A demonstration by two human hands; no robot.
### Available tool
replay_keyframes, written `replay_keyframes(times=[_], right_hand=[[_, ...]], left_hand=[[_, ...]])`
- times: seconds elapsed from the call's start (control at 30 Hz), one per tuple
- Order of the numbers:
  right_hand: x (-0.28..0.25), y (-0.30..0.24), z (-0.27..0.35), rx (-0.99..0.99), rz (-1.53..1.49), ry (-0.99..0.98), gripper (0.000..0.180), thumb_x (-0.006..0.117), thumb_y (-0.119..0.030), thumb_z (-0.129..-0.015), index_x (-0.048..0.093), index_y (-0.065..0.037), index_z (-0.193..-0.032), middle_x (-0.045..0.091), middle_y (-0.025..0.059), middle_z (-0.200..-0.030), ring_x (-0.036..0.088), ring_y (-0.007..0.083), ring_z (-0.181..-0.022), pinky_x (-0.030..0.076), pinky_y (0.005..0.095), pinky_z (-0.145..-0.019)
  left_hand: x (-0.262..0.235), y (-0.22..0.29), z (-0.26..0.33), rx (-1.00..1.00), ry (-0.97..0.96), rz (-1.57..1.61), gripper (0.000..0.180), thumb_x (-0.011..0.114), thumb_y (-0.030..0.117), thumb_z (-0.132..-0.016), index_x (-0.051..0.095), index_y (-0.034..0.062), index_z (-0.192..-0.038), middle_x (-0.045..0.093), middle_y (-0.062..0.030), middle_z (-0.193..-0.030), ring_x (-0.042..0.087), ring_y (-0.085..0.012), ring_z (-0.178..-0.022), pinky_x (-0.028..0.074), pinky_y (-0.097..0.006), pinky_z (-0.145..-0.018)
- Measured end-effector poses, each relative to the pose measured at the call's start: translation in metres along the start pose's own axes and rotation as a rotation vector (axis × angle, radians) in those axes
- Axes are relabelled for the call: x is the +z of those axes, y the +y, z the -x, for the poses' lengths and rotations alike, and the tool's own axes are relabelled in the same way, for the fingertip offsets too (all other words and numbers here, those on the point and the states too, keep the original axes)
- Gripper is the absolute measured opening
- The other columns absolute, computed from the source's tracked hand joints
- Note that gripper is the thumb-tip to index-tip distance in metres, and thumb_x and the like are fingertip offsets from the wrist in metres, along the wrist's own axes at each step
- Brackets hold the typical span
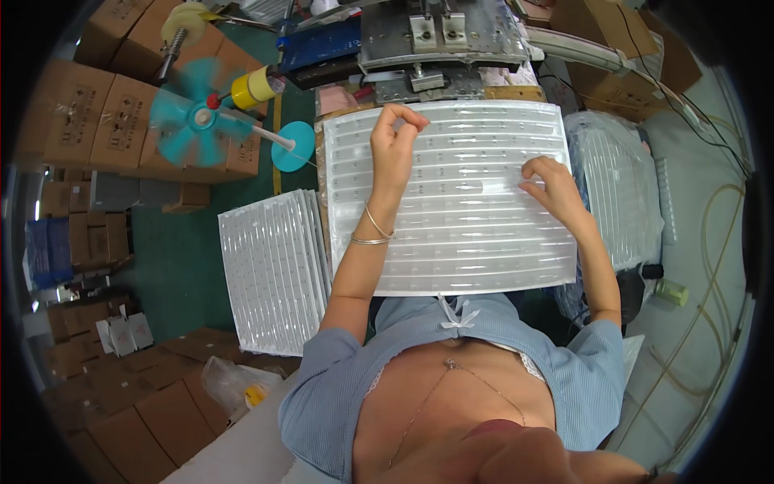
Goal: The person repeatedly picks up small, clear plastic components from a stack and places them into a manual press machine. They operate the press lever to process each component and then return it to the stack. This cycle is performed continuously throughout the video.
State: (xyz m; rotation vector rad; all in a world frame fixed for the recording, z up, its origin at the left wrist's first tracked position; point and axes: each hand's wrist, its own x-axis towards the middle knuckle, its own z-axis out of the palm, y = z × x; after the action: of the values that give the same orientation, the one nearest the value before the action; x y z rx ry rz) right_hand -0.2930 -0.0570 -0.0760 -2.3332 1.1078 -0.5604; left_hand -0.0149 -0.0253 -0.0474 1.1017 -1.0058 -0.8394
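Observation:
A wide white ribbed panel (451, 270) lies in front of me, with glossy parallel strips and rows of small dark marks. My left hand (393, 149) is over its upper left part, fingers curled in and fingertips together. Whatever they may hold is too small to make out. Over the panel's right side is my right hand (552, 187), its fingers bent and thumb apart from them, with nothing visible between. A small pale rectangle (493, 186) shows on the panel between the two hands. Whether either hand touches the surface is hard to tell.
A metal press-like machine (439, 48) stands beyond the panel. At the left are a teal fan (201, 117), a yellow roll (254, 87), a stack of similar panels (270, 274) and cardboard boxes (121, 121). Plastic-wrapped panels (617, 189) stand at the right, near hanging cables.

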Motion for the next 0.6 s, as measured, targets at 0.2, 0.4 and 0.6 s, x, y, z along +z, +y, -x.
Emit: replay_keyframes(times=[0.2, 0.4, 0.6], right_hand=[[0.002, 0.020, -0.027, 0.252, -0.374, 0.227, 0.018, 0.064, -0.009, -0.080, 0.051, -0.001, -0.089, 0.061, 0.0093, -0.094, 0.057, 0.0143, -0.078, 0.047, 0.0271, -0.068], [0.004, 0.012, -0.055, 0.330, -0.714, 0.344, 0.018, 0.061, -0.012, -0.083, 0.055, -0.003, -0.096, 0.061, 0.0041, -0.095, 0.053, 0.0069, -0.074, 0.046, 0.0239, -0.066], [-0.002, 0.004, -0.074, 0.280, -0.805, 0.299, 0.027, 0.058, -0.011, -0.085, 0.056, -0.002, -0.110, 0.062, 0.0037, -0.096, 0.058, 0.0109, -0.085, 0.050, 0.0258, -0.073]], left_hand=[[-0.002, -0.009, 0.003, 0.154, -0.049, -0.428, 0.006, 0.050, 0.002, -0.073, 0.055, 0.0015, -0.077, 0.057, -0.0074, -0.078, 0.053, -0.0219, -0.078, 0.042, -0.031, -0.071], [-0.015, -0.015, 0.001, 0.209, 0.006, -0.716, 0.013, 0.052, 0.005, -0.074, 0.059, 0.0037, -0.086, 0.060, -0.0092, -0.085, 0.055, -0.0255, -0.083, 0.044, -0.035, -0.073], [-0.014, -0.006, -0.027, 0.217, 0.095, -0.837, 0.023, 0.056, 0.013, -0.079, 0.062, 0.0075, -0.102, 0.060, -0.0103, -0.098, 0.058, -0.0300, -0.090, 0.047, -0.039, -0.074]])
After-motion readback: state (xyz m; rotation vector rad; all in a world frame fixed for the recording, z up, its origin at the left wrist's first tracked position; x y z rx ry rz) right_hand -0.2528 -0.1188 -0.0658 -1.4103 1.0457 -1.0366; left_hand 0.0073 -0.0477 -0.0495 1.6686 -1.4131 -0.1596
